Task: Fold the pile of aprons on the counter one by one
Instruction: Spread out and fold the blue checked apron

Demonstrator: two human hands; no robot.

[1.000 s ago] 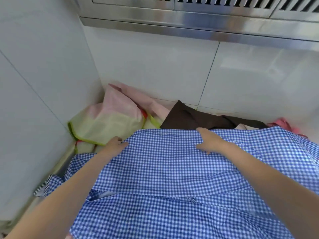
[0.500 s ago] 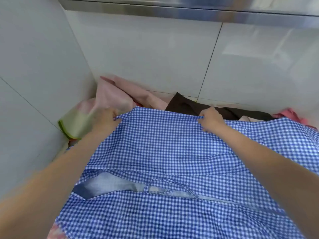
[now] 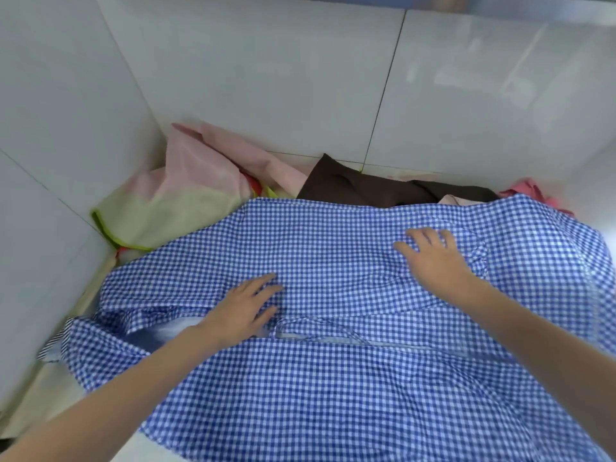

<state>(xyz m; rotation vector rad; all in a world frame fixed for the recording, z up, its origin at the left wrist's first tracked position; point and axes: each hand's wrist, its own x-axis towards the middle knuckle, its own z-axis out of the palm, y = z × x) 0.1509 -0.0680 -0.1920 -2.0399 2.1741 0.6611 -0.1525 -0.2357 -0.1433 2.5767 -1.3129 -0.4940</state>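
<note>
A blue gingham apron [image 3: 333,378] lies spread over the counter [image 3: 43,401], covering most of it. Both hands press flat on it, fingers straight, neither grip closed on the cloth: the left hand [image 3: 243,311] near the fold's edge, the right hand [image 3: 433,258] farther back. Behind, against the tiled wall [image 3: 266,78], sit a pink-and-green apron [image 3: 173,201] and a brown apron [image 3: 350,188].

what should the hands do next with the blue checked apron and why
Probably sweep both flat palms outward to smooth it. The left hand and right hand lie open on the blue checked apron, which is spread on the counter but rumpled at its left edge, with a loose strap lying across the middle.
</note>
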